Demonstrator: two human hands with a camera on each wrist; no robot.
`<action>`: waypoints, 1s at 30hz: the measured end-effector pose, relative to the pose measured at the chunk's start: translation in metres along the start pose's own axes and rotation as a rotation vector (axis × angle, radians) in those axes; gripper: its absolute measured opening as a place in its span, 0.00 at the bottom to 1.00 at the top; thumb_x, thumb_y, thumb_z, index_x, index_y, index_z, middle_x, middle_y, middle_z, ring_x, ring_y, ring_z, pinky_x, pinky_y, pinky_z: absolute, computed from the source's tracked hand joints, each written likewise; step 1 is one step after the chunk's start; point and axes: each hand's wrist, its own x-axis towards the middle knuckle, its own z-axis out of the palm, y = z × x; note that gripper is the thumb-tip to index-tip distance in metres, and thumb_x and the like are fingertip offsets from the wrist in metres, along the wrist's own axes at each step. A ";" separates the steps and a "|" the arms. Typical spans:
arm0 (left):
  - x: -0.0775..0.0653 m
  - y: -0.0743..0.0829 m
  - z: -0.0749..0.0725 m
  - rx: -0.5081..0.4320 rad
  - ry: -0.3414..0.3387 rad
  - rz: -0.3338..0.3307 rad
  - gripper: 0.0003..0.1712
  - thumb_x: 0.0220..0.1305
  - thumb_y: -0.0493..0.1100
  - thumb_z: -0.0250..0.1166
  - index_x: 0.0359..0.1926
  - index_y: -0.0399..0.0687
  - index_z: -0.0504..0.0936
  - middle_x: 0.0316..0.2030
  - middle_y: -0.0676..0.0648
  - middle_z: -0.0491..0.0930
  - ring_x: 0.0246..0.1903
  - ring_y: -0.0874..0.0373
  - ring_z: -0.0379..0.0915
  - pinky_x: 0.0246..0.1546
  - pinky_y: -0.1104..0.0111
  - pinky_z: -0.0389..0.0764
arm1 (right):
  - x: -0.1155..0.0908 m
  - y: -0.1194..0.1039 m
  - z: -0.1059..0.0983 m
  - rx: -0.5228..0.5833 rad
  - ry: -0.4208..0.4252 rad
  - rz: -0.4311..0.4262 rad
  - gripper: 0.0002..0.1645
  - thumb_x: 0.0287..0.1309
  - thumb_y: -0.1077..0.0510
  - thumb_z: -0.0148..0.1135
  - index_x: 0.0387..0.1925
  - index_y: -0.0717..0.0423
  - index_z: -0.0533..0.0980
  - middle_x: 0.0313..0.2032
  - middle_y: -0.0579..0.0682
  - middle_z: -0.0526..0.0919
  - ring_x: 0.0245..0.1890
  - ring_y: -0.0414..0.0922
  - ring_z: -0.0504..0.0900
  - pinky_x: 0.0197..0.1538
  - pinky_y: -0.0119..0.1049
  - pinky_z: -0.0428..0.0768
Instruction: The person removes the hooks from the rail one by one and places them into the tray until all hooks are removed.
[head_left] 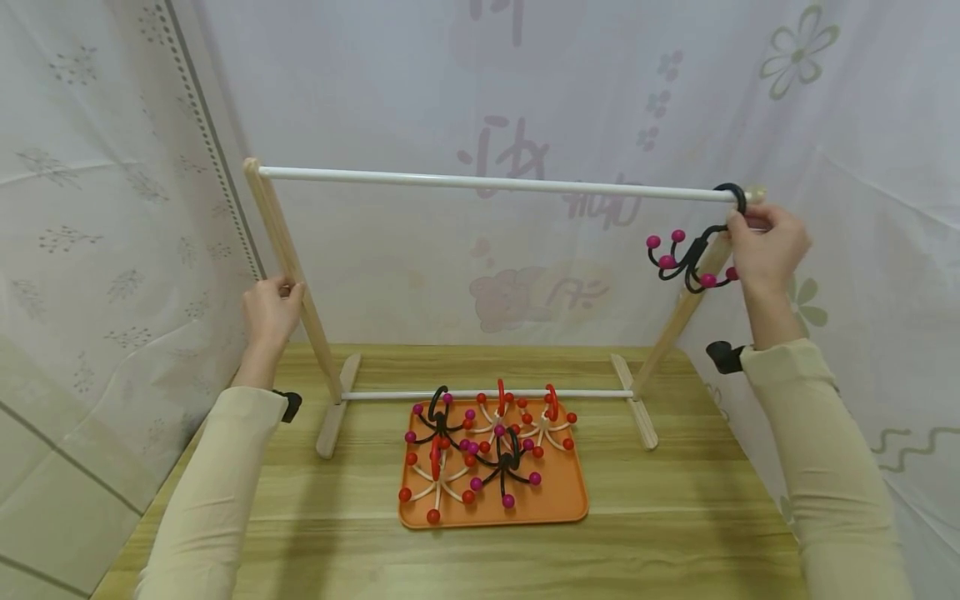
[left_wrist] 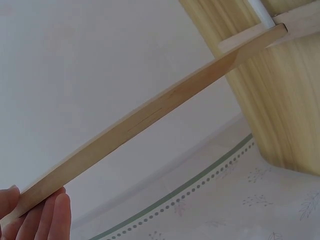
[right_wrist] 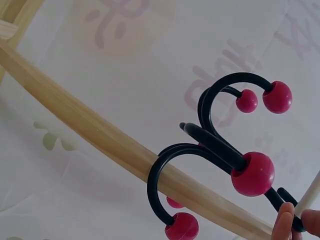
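Note:
My left hand (head_left: 272,310) grips the left wooden post (head_left: 276,218) of a rack, partway up. In the left wrist view, the thumb and fingers wrap this flat wooden post (left_wrist: 150,115). At the right end of the white top rod (head_left: 480,182), my right hand (head_left: 771,250) pinches the neck of a black multi-arm hook (head_left: 697,250) with magenta ball tips. Its curved top loops over the rod, and the arms lean out to the left. In the right wrist view, the fingertips (right_wrist: 284,222) hold the black hook beside the rod.
Below the rack, an orange tray (head_left: 558,500) carries several more hooks, including a black one (head_left: 508,462) and a cream one with red balls (head_left: 438,483). A white lower rod (head_left: 390,395) joins two wooden feet (head_left: 636,404) on the wooden table (head_left: 675,517). Printed curtains hang behind.

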 end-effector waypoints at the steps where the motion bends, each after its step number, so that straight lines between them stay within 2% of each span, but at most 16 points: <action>1: 0.000 0.000 0.000 0.000 -0.001 -0.001 0.19 0.65 0.43 0.49 0.40 0.28 0.76 0.37 0.30 0.76 0.39 0.37 0.71 0.36 0.51 0.71 | 0.000 0.000 0.000 0.020 -0.008 0.010 0.14 0.50 0.63 0.60 0.39 0.66 0.76 0.20 0.38 0.76 0.17 0.31 0.76 0.22 0.18 0.72; 4: 0.000 0.001 0.000 0.002 -0.002 -0.007 0.19 0.65 0.43 0.49 0.40 0.28 0.76 0.38 0.30 0.76 0.39 0.37 0.71 0.36 0.51 0.71 | -0.001 0.000 0.001 0.081 -0.022 0.012 0.13 0.50 0.65 0.60 0.39 0.67 0.75 0.21 0.41 0.76 0.16 0.33 0.77 0.24 0.21 0.74; 7: 0.000 0.002 -0.001 0.004 -0.002 -0.008 0.19 0.65 0.43 0.49 0.40 0.28 0.76 0.38 0.30 0.76 0.40 0.37 0.71 0.37 0.51 0.71 | -0.002 -0.001 0.002 0.190 -0.032 0.004 0.12 0.49 0.67 0.60 0.37 0.68 0.75 0.24 0.45 0.77 0.17 0.35 0.77 0.26 0.23 0.75; 9: -0.001 0.002 -0.001 0.003 0.000 -0.007 0.18 0.65 0.42 0.49 0.39 0.28 0.76 0.37 0.30 0.76 0.40 0.37 0.71 0.37 0.51 0.71 | -0.004 -0.001 0.002 0.270 -0.029 -0.013 0.09 0.48 0.67 0.62 0.34 0.66 0.76 0.25 0.48 0.78 0.18 0.37 0.78 0.26 0.25 0.75; 13: -0.001 0.003 -0.001 -0.004 0.009 -0.004 0.17 0.65 0.41 0.49 0.38 0.29 0.76 0.37 0.29 0.76 0.39 0.37 0.71 0.36 0.51 0.71 | -0.009 -0.004 0.002 0.346 -0.021 -0.057 0.05 0.46 0.66 0.64 0.29 0.60 0.77 0.26 0.51 0.78 0.19 0.39 0.78 0.24 0.22 0.74; 16: -0.001 0.003 -0.001 -0.012 0.010 -0.007 0.17 0.65 0.41 0.49 0.38 0.29 0.76 0.37 0.29 0.76 0.39 0.37 0.71 0.36 0.52 0.71 | -0.015 -0.005 0.001 0.295 -0.015 -0.114 0.06 0.47 0.65 0.64 0.30 0.61 0.78 0.27 0.51 0.79 0.21 0.39 0.79 0.22 0.21 0.73; 18: -0.001 0.003 -0.001 -0.015 0.006 -0.012 0.17 0.65 0.42 0.49 0.38 0.29 0.76 0.37 0.30 0.76 0.39 0.37 0.71 0.36 0.52 0.71 | -0.020 -0.005 0.001 0.303 -0.023 -0.127 0.07 0.46 0.66 0.64 0.31 0.62 0.78 0.26 0.51 0.79 0.21 0.39 0.79 0.20 0.21 0.72; 21: -0.001 0.002 -0.001 -0.017 0.002 -0.014 0.18 0.65 0.42 0.48 0.39 0.29 0.76 0.37 0.30 0.76 0.39 0.38 0.71 0.36 0.52 0.71 | -0.031 -0.003 -0.001 0.257 -0.053 -0.147 0.10 0.46 0.63 0.65 0.33 0.64 0.78 0.26 0.49 0.80 0.22 0.38 0.80 0.20 0.21 0.72; 25: -0.001 0.002 -0.001 -0.015 0.006 -0.015 0.18 0.65 0.43 0.48 0.38 0.29 0.76 0.37 0.31 0.76 0.39 0.38 0.71 0.37 0.52 0.71 | -0.044 0.009 -0.001 0.189 -0.097 -0.175 0.11 0.47 0.62 0.65 0.34 0.63 0.77 0.25 0.46 0.80 0.22 0.37 0.80 0.22 0.21 0.73; 30: -0.001 0.001 0.000 -0.017 0.007 -0.013 0.18 0.65 0.43 0.49 0.38 0.30 0.77 0.37 0.31 0.77 0.40 0.38 0.70 0.38 0.52 0.70 | -0.060 0.028 0.001 0.200 -0.150 -0.189 0.07 0.47 0.66 0.63 0.32 0.64 0.77 0.23 0.45 0.80 0.21 0.36 0.80 0.24 0.22 0.74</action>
